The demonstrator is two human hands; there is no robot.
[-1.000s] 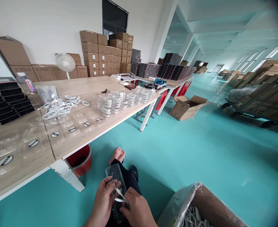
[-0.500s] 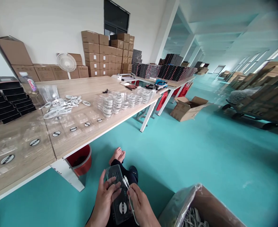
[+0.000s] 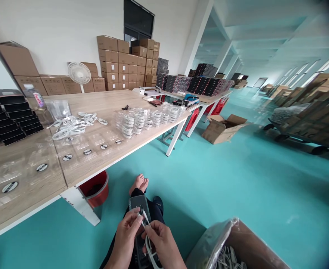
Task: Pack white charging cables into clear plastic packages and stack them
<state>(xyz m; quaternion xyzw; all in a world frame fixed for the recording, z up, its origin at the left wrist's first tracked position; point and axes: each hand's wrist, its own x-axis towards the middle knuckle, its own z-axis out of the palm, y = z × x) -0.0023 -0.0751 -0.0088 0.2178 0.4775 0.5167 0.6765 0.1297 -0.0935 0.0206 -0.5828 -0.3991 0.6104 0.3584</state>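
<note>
Over my lap, my left hand is closed in a pinch on one plug end of a white charging cable. The same cable is gripped lower down by my right hand, and its loop hangs below the fingers. The second plug points up between the two hands. Under them, a clear plastic package lies on my dark-trousered legs, its lower part largely covered by my hands.
An open carton lined with plastic and holding white cables stands at my right. On the table to my left are clear packages with round labels, coiled cables and stacked black boxes. A red bucket sits beneath it.
My left hand has left the plastic package, where its fingers were spread, and now pinches one plug. My right hand still holds the cable; the two plugs have moved apart.
</note>
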